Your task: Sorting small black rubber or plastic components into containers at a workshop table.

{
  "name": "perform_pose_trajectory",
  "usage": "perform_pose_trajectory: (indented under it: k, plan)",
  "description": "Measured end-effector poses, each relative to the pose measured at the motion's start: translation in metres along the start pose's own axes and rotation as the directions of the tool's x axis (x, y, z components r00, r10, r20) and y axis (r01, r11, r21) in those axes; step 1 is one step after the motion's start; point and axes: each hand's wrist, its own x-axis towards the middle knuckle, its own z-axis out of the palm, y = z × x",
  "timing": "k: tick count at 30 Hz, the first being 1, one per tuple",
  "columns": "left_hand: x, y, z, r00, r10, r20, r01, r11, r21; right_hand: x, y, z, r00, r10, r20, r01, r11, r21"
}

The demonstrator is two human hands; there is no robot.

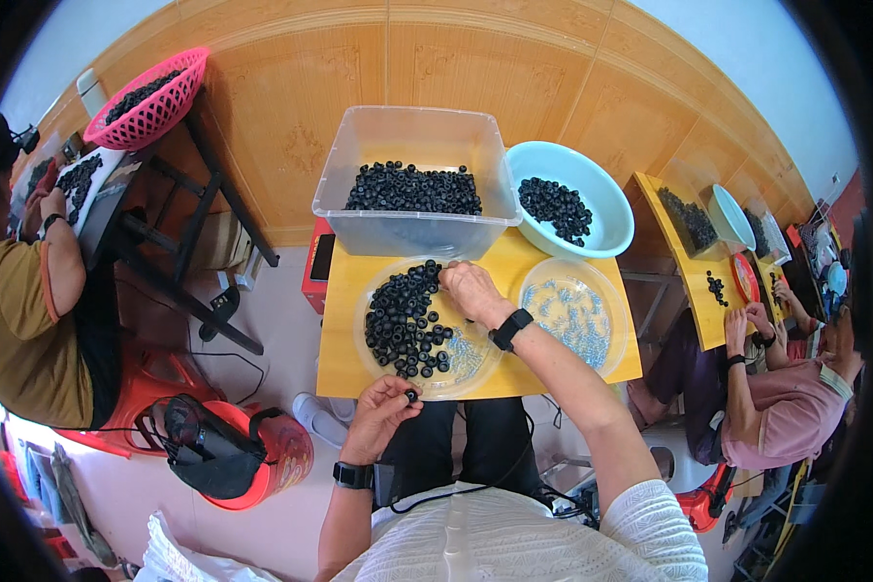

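Note:
My left hand (382, 415) is closed at the near edge of the table, pinching a small black ring-shaped part (412, 396) between thumb and fingertips. Over the far right side of a round clear tray (490, 369), my right hand (477, 295) is bent with its fingers drawn together; what they hold, if anything, is hidden. Beside those fingers, a heap of black ring-shaped parts (395, 315) fills the tray's left side. Small clear-and-blue pieces (466, 357) lie to the right of the heap in the same tray.
A clear plastic bin (412, 231) and a light-blue basin (619, 228), both holding black parts, stand at the back of the yellow table (338, 364). Another round tray (601, 291) holds blue pieces. People work at tables left and right. A red bucket (286, 456) is on the floor.

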Motion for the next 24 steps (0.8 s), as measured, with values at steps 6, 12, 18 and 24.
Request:
perform_pose_trajectory:
  k: [6,12,18,24]
  plan:
    - [0.001,0.006,0.008,0.998,0.034,-0.046,-0.034,0.999,0.005,-0.023,-0.016,-0.03,0.981,0.195,0.024,-0.191,0.919,0.346]
    - [0.009,0.017,0.026,0.996,0.071,0.045,-0.07,0.997,-0.014,-0.072,-0.055,-0.076,0.866,0.254,0.431,-0.46,0.064,0.886]
    - [0.009,0.017,0.05,0.996,0.067,0.062,-0.068,0.998,0.015,-0.102,-0.091,-0.087,0.894,0.242,0.376,-0.393,0.021,0.919]
    - [0.007,0.013,0.058,0.995,0.102,0.022,-0.104,0.989,0.104,-0.112,-0.11,-0.084,0.939,0.289,0.185,-0.273,0.3,0.914]
